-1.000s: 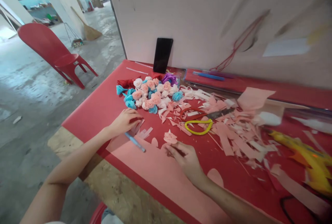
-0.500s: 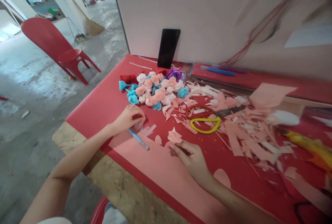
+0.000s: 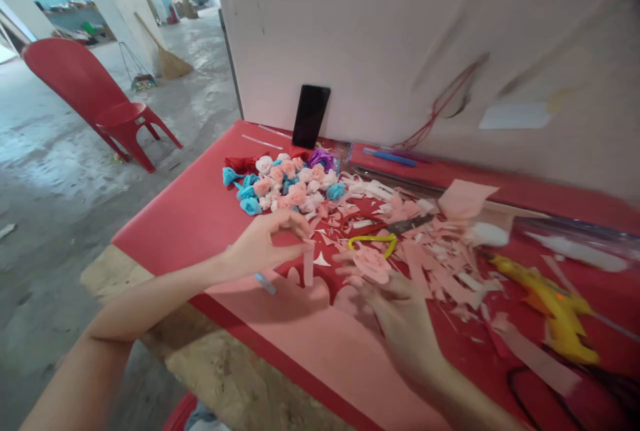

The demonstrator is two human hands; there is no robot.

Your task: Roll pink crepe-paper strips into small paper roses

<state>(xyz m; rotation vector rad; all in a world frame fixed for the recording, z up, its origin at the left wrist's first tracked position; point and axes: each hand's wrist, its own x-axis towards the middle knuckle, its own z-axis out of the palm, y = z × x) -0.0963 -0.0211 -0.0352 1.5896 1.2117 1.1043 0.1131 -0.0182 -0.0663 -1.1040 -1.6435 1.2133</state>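
Note:
Between the thumb and fingertips of my left hand (image 3: 265, 241) hangs a narrow strip of pink paper (image 3: 309, 266). To its right, my right hand (image 3: 400, 304) holds up a pink paper flower (image 3: 371, 263) with layered petals. Under both hands lies a large pink paper sheet (image 3: 300, 331), with loose petal pieces on it. A blue pen (image 3: 265, 283) rests on the sheet, partly covered by my left hand. Behind the hands sits a pile of pink, white and blue paper flowers (image 3: 285, 184).
Yellow-and-red-handled scissors (image 3: 373, 240) lie among pink and white paper scraps (image 3: 450, 271). A yellow glue gun (image 3: 550, 304) is at the right. A dark phone (image 3: 311, 116) leans on the white panel behind the red table (image 3: 165, 211). A red chair (image 3: 95, 94) stands off left.
My left hand has lifted off the table and moved right with a paper strip in its fingers. My right hand has turned the flower, and the view has shifted right.

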